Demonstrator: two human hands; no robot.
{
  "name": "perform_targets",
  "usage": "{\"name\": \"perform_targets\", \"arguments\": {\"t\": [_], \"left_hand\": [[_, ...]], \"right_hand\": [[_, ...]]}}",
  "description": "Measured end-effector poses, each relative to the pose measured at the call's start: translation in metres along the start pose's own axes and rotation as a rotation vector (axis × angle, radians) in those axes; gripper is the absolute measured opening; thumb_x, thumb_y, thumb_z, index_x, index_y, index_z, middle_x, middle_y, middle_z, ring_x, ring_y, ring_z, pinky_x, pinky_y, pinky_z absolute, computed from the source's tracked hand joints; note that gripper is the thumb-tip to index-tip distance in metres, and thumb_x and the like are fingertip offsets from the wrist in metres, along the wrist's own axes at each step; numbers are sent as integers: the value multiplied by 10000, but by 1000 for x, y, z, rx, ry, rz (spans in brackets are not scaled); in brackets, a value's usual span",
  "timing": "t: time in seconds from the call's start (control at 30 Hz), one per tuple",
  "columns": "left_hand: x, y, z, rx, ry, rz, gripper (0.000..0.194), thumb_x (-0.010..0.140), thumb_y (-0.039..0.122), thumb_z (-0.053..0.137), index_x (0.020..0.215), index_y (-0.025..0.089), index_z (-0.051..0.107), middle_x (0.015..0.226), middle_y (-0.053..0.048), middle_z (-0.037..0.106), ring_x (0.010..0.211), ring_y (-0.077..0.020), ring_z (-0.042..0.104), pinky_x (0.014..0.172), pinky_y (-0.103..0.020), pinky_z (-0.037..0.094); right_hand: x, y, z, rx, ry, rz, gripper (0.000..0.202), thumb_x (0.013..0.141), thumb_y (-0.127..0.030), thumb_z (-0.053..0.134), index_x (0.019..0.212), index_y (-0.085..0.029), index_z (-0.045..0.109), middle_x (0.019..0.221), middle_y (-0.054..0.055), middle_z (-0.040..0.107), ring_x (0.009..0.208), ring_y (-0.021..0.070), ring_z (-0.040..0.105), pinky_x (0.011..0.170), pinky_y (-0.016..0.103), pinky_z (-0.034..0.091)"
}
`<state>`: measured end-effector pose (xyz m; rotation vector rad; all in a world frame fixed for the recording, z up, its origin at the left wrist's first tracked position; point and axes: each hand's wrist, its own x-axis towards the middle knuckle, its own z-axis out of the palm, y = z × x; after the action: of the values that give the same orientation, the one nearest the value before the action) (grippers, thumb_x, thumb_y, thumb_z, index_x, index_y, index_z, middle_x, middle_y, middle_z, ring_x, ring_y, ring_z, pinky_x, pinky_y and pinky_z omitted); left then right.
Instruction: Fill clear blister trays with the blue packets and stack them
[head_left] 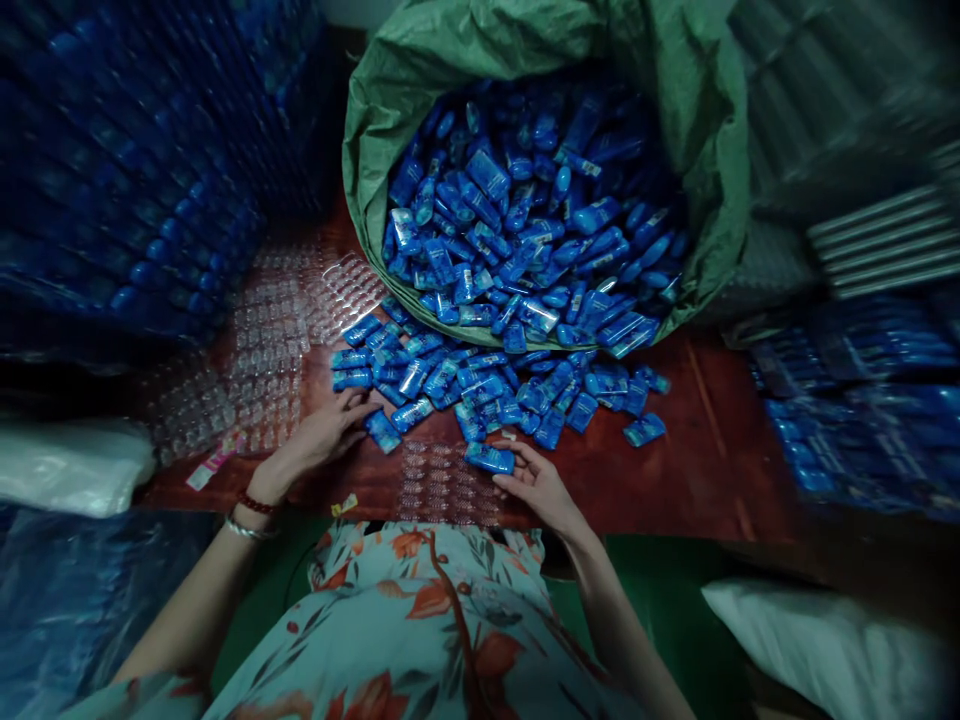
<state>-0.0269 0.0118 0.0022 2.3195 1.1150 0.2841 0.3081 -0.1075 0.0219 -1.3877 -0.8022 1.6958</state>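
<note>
My right hand (538, 485) grips a small blue packet (489, 458) by its right end, thumb below and fingers above. Beneath that packet, near the table's front edge, lies a clear plastic blister tray (442, 480) with rows of small pockets. To the left, my left hand (330, 432) rests low over the table with its fingers loosely apart. Its fingertips are beside another blue packet (384, 432); whether they touch it I cannot tell. A loose heap of similar blue packets (480, 385) spreads just beyond both hands.
A green woven sack (364, 180) lies open at the back, full of blue packets. More clear trays (270, 340) cover the table's left side. Filled blue trays (150, 200) are stacked high at left, with blue packs (870, 440) at right. A white bag (71, 465) sits front left.
</note>
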Motion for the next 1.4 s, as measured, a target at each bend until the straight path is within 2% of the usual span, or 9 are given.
{"name": "perform_targets", "arguments": {"t": [0.17, 0.33, 0.43, 0.57, 0.77, 0.93, 1.13, 1.27, 1.4], "left_hand": [[-2, 15, -4, 161, -40, 51, 454, 884, 233, 511, 1331, 292, 467, 1351, -105, 468, 1207, -254, 467, 1005, -438, 413], [-5, 25, 8, 166, -39, 135, 357, 928, 284, 441, 1274, 273, 526, 1198, -98, 576, 1057, -220, 533, 948, -382, 448], [-8, 20, 15, 195, -27, 126, 319, 942, 297, 397, 1187, 227, 589, 1091, -112, 606, 1003, -223, 541, 919, -387, 459], [-15, 11, 20, 145, 11, 80, 329, 950, 243, 333, 1141, 191, 595, 1100, -119, 611, 1020, -236, 546, 910, -418, 465], [-16, 44, 4, -139, 202, -74, 292, 950, 285, 355, 1152, 170, 531, 1085, -97, 615, 1000, -202, 589, 905, -354, 479], [-5, 83, 5, -165, 52, -29, 251, 950, 318, 393, 1098, 184, 545, 1016, -81, 616, 915, -192, 601, 816, -321, 506], [0, 90, 27, 57, 33, 57, 233, 934, 178, 386, 1087, 173, 562, 1116, -116, 574, 1049, -215, 549, 897, -364, 484], [2, 101, 26, 170, -53, 70, 312, 849, 34, 423, 1101, 169, 545, 1114, -111, 567, 1072, -215, 527, 953, -391, 453], [10, 116, 25, 304, -163, 67, 263, 824, 28, 433, 1020, 142, 566, 1053, -121, 568, 974, -234, 540, 842, -391, 496]], "right_hand": [[2, 8, 6, -6, 101, -23, 487, 601, -348, 790, 1012, -212, 569, 793, -18, 659, 529, 89, 581, 531, 233, 530], [6, 19, 19, -130, 228, -123, 399, 697, -461, 696, 988, -216, 575, 590, -47, 597, 443, 123, 551, 440, 247, 481], [8, 23, 22, -364, 306, -231, 309, 781, -458, 632, 978, -222, 594, 547, -48, 584, 455, 141, 561, 467, 252, 470], [8, 22, 20, -854, 373, -443, 257, 897, -429, 509, 1008, -216, 599, 784, 26, 683, 670, 172, 644, 627, 262, 473], [8, 9, 28, -1384, 216, -528, 214, 955, -319, 434, 1012, -180, 587, 834, 61, 664, 788, 180, 630, 660, 247, 427], [14, 1, 43, -1555, 172, -554, 166, 946, -307, 457, 908, -191, 570, 819, 47, 620, 781, 178, 592, 636, 258, 405], [18, -3, 52, -1621, 106, -571, 126, 947, -290, 457, 926, -203, 545, 859, 31, 592, 774, 168, 557, 632, 269, 398], [20, -10, 56, -1659, 30, -563, 118, 951, -282, 445, 972, -208, 535, 894, 43, 584, 835, 184, 555, 661, 277, 410], [20, -22, 66, -1724, -46, -530, 119, 940, -236, 454, 1033, -207, 524, 929, 58, 587, 867, 202, 561, 668, 288, 425]]}}
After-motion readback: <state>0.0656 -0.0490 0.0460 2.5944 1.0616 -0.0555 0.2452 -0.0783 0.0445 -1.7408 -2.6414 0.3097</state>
